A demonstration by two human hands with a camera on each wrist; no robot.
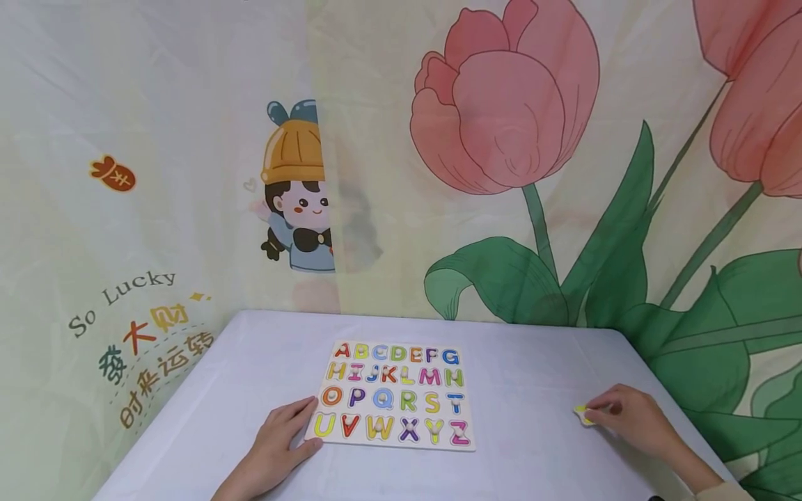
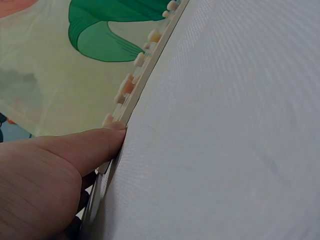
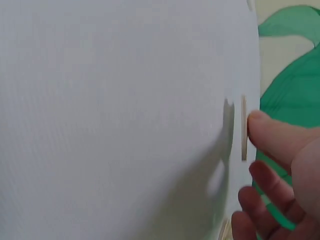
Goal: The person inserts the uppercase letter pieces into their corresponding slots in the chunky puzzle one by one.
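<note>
An alphabet puzzle board lies flat on the table, with colourful letters in rows and small knobs standing up from it. My left hand is at its left side, thumb by the near corner and fingertips along the left edge. In the left wrist view the thumb rests against the edge of the board. Off to the right, my right hand pinches a small, flat yellow-and-white piece. The right wrist view shows this piece edge-on by the thumb, its shadow on the cloth.
A white cloth covers the table. Behind it hangs a curtain printed with tulips and a cartoon child. Another thin wooden edge shows low in the right wrist view. A small dark object peeks in at the bottom edge.
</note>
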